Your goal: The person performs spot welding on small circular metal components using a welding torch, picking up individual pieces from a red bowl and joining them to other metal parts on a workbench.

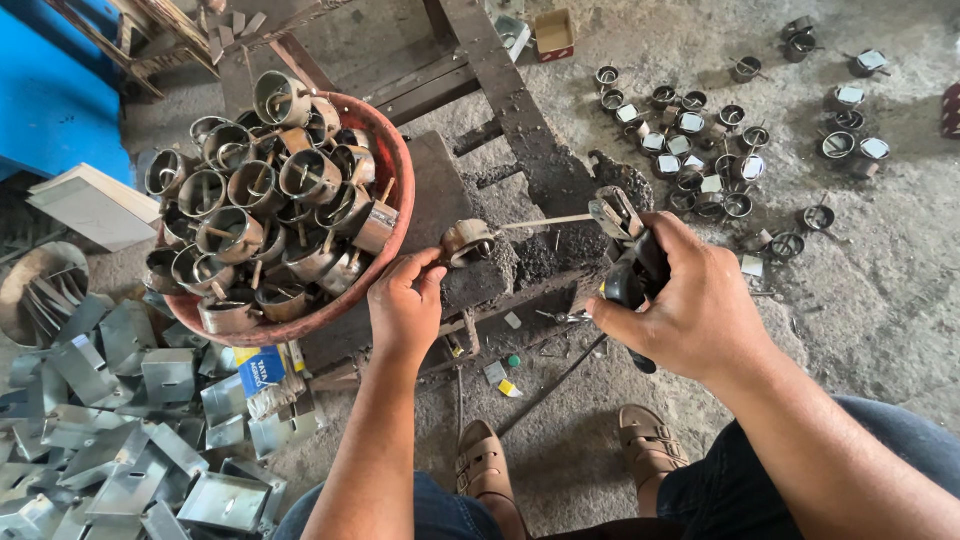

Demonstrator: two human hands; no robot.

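Down at the grimy block [470, 215], seen from the head camera, the left hand [405, 305] pinches a small metal cup [467, 241] by its lower edge, steadying it on the block's blackened top so its thin rod [545, 221] points straight across. Right of that grip, the right hand [690, 305] is clenched round a black-handled tool [630, 272], its head [614, 212] meeting the rod's far end. Just left of the pinching fingers sits a red basin [392, 165] heaped with similar cups, close for reaching. Beyond the tool hand, more cups [700, 150] lie scattered on the floor; flat metal pieces [120, 440] pile near the left elbow.
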